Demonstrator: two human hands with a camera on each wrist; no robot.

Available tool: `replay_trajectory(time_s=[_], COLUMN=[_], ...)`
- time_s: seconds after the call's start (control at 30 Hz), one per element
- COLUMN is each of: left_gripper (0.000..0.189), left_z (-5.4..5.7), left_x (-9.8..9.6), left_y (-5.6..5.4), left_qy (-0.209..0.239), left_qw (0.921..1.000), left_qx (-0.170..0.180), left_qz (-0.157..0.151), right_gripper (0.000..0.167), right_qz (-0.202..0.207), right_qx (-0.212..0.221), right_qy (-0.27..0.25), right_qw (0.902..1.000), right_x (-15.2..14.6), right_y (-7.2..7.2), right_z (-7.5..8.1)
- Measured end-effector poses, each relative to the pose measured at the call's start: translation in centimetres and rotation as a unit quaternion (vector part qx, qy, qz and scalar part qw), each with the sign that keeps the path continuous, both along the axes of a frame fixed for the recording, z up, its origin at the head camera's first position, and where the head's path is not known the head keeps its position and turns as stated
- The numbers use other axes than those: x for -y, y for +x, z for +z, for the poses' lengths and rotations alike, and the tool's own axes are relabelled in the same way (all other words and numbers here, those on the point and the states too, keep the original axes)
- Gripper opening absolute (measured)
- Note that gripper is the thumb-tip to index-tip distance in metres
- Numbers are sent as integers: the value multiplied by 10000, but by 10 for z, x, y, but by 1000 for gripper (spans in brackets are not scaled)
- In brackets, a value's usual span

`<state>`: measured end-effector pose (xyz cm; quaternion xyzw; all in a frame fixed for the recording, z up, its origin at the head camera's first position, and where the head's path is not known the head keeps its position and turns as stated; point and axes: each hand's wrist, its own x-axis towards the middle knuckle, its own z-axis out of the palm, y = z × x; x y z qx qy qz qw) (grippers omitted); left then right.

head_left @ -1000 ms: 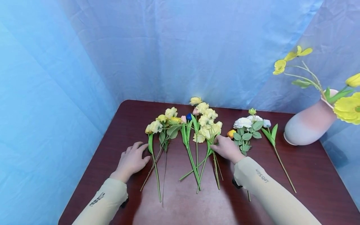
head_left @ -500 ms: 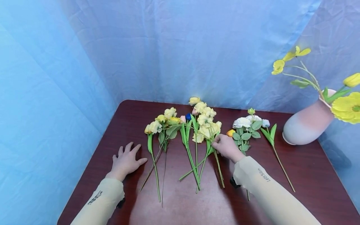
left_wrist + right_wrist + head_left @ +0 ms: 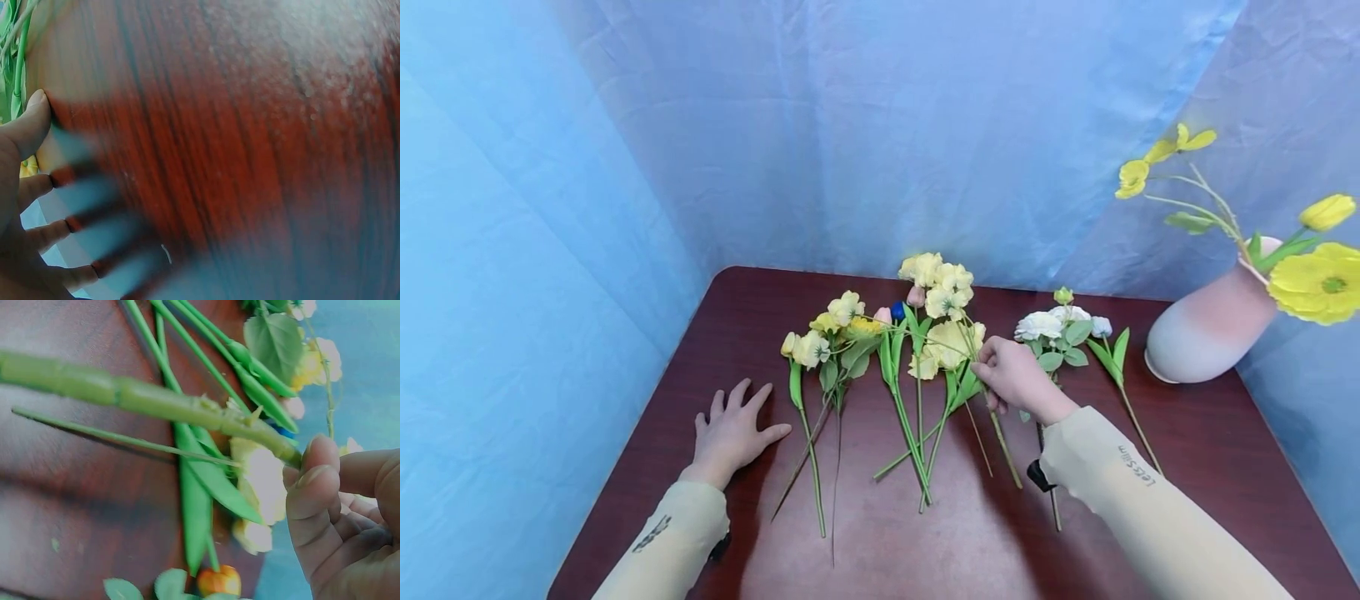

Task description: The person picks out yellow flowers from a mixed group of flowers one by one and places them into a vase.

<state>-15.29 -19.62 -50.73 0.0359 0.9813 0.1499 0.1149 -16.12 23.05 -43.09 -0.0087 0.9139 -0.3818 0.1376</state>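
Note:
In the head view my right hand (image 3: pixel 1018 379) pinches the green stem (image 3: pixel 156 403) of a pale yellow flower spray (image 3: pixel 946 292) between thumb and fingers. The stem slants down and right over the table, its blossoms toward the back. Under it lie another pale yellow flower (image 3: pixel 947 346) and green tulip leaves (image 3: pixel 964 387). My left hand (image 3: pixel 730 437) rests on the table with fingers spread, left of a yellow tulip's stem (image 3: pixel 815 479). The left wrist view shows its fingertips (image 3: pixel 39 99) touching the wood, holding nothing.
Yellow flowers (image 3: pixel 827 333) lie at the left; pink tulips (image 3: pixel 882 315) and a blue tulip (image 3: pixel 898 311) mid-table. Right of them are white flowers (image 3: pixel 1041 325), a lilac tulip (image 3: pixel 1101 327) and an orange tulip (image 3: pixel 220 581). A tilted-looking pink-and-white vase (image 3: pixel 1210 329) holds yellow flowers at the right.
The right hand has lifted the pale yellow spray, and its stem end has swung right. The left hand has drawn back slightly from the left flowers and spread its fingers.

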Motion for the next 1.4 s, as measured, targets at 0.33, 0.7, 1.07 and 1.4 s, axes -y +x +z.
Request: replay_trajectory(time_s=[0.33, 0.7, 1.07, 1.4], left_gripper=[83, 83, 84, 84], left_z=[-1, 1, 1, -1], left_x=[1, 0, 2, 2], left_y=[0, 1, 1, -1], left_qy=[64, 60, 59, 15], left_qw=[10000, 10000, 9999, 9999], left_qx=[-29, -23, 8, 38], left_qz=[-21, -44, -81, -118], right_gripper=[12, 7, 9, 20], right_qz=[65, -26, -50, -712], right_qx=[-1024, -2806, -4373, -3809], right_qy=[776, 1815, 2723, 2774], right_qw=[9917, 9425, 8571, 8792], right_x=[-11, -31, -67, -116], right_y=[6, 14, 9, -3], right_z=[44, 94, 127, 157])
